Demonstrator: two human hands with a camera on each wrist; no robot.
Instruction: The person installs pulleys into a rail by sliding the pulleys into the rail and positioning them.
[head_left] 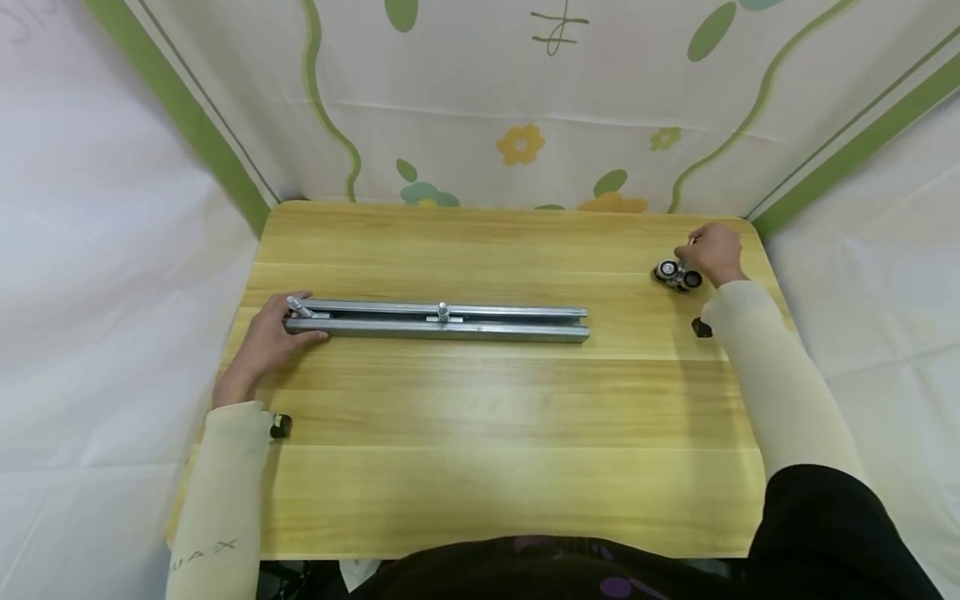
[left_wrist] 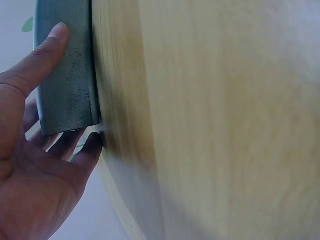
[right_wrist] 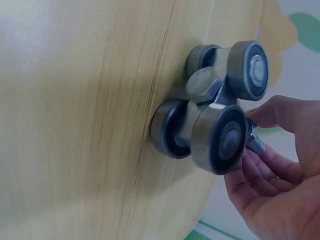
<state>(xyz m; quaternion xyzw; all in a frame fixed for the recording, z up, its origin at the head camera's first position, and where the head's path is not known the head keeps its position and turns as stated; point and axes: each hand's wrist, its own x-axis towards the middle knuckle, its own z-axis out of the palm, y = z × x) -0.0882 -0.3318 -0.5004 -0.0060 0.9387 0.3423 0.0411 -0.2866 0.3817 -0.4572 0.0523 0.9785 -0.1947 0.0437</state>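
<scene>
A slotted steel channel rail (head_left: 517, 332) lies lengthwise across the left and middle of the table. My left hand (head_left: 268, 340) grips its left end, thumb along the near wall and fingers round the end and far side. In the left wrist view that thumb presses the rail (left_wrist: 67, 85). Two bolts stick up from the slot: a tilted one (head_left: 298, 307) beside the left hand and an upright one (head_left: 443, 312) mid-rail. At the table's far right my right hand (head_left: 717, 252) pinches a four-wheeled roller trolley (right_wrist: 212, 137) by its threaded stud (right_wrist: 255, 144), wheels turned away from the palm.
The wooden table (head_left: 480, 467) has rounded back corners. A white printed cloth (head_left: 450, 83) hangs behind it, with white cloth on both sides. Black wrist devices sit at the left cuff (head_left: 281, 426) and right cuff (head_left: 701, 327).
</scene>
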